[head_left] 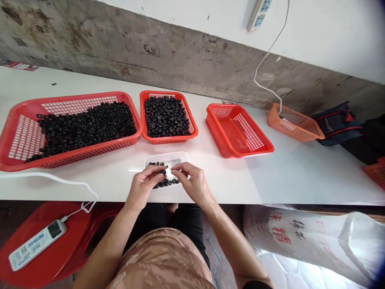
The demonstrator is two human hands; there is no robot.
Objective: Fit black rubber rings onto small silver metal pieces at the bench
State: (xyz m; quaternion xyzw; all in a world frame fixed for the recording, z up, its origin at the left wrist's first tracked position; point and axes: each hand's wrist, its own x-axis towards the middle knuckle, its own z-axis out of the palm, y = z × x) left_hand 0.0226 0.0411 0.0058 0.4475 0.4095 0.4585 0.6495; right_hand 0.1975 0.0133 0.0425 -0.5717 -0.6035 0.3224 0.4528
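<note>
While L hand (143, 186) holds blk ring (163, 171), sack (300, 241) reads 味精.

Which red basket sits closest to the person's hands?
The narrow red basket heaped with black rings, straight beyond the white tray. The wide red basket and the red basket further along the table lie farther from the left hand and right hand.
</note>
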